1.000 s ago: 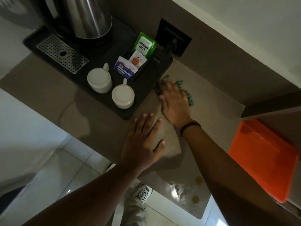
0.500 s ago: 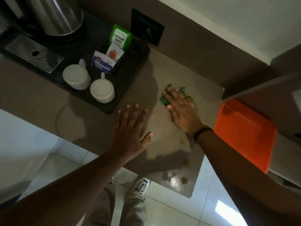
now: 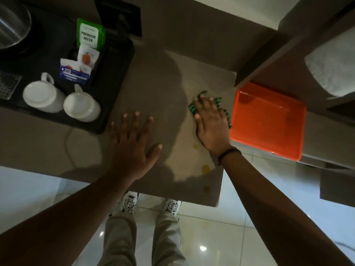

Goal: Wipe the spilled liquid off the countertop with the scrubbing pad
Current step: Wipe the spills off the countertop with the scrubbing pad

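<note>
My right hand (image 3: 210, 123) lies flat on a green scrubbing pad (image 3: 219, 101) and presses it to the brown countertop (image 3: 157, 87), near the counter's right end. Most of the pad is hidden under the palm; only its green edges show past the fingers. Yellowish drops of spilled liquid (image 3: 205, 168) sit on the counter just below that hand, near the front edge. My left hand (image 3: 132, 144) rests flat on the counter to the left, fingers spread, holding nothing.
A black tray (image 3: 117, 73) at the left holds two upturned white cups (image 3: 81, 106), sachets and a green packet (image 3: 90, 34). A steel kettle (image 3: 11, 25) stands at the far left. An orange tray (image 3: 269, 120) lies right beside the pad. A white towel (image 3: 334, 68) sits at the upper right.
My right hand has slid the pad to the right across the counter, from beside the black tray to next to the orange tray. The left hand stays flat.
</note>
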